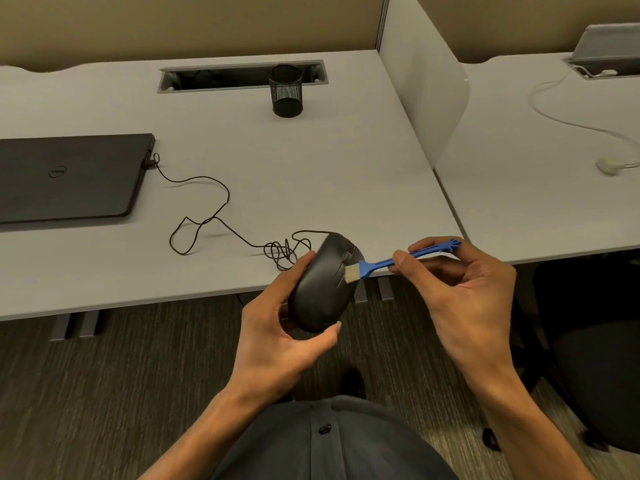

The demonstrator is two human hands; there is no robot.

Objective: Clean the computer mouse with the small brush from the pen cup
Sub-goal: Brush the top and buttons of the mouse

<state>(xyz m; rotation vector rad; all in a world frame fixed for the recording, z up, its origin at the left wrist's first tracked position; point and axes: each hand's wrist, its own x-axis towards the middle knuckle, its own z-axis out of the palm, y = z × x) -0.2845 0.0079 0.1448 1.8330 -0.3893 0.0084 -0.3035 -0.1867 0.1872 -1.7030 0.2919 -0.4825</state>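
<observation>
Left hand (280, 337) cradling light, smooth, slippery mouse (320, 285) by its sides; right hand (464, 292) pinching stiff brush (388, 263) mid-handle, bristles touching at 3 o'clock.

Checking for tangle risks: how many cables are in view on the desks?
2. A black cable runs from the laptop to the held mouse; a white cable lies on the right desk. Others may hide in the cable trays.
</observation>
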